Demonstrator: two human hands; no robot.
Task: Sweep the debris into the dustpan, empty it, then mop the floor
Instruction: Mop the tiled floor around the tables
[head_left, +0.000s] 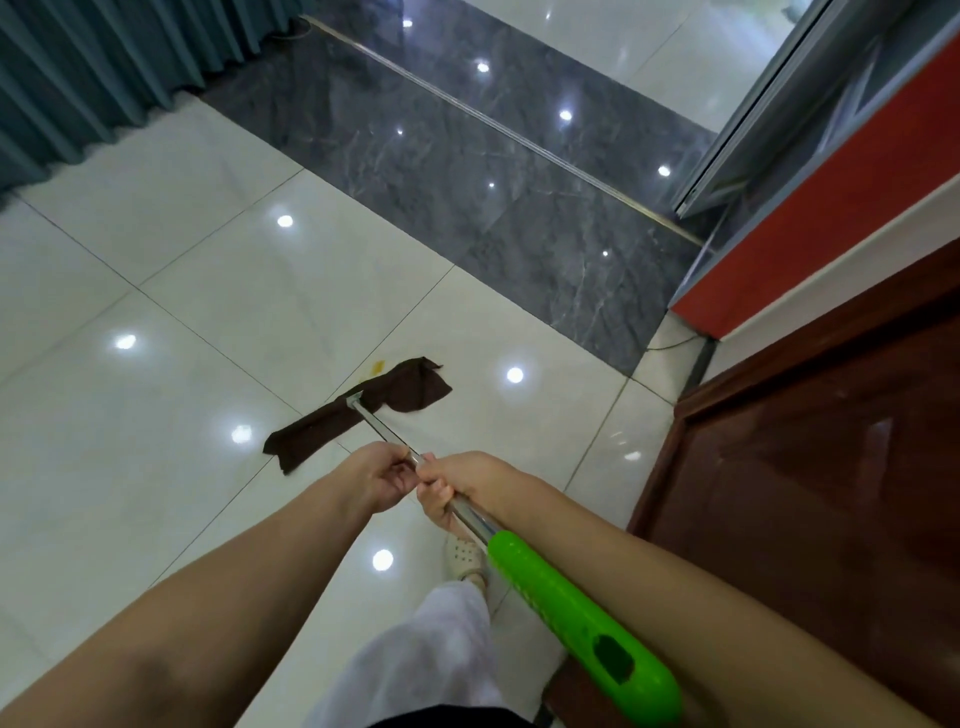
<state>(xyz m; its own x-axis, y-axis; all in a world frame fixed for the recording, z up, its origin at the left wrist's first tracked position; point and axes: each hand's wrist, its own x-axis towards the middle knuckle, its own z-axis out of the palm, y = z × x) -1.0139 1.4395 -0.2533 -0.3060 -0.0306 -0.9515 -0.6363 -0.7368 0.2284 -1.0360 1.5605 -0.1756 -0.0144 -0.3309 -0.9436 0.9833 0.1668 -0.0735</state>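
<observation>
A flat mop with a dark brown cloth (358, 415) lies on the glossy white tile floor (182, 322) ahead of me. Its metal pole (387, 434) runs back toward me and ends in a bright green handle (576, 618). My left hand (382, 480) grips the pole further down. My right hand (460, 483) is closed around it just behind, touching the left. A small yellow spot (376, 368) sits on the tile at the cloth's far edge. No dustpan or broom is in view.
A dark grey marble strip (467, 171) with a metal door track (498, 130) crosses the floor ahead. Teal curtains (98, 67) hang at the left. A red and white wall base (810, 228) and a dark wooden door (810, 467) stand close on the right. My foot (465, 556) is under the pole.
</observation>
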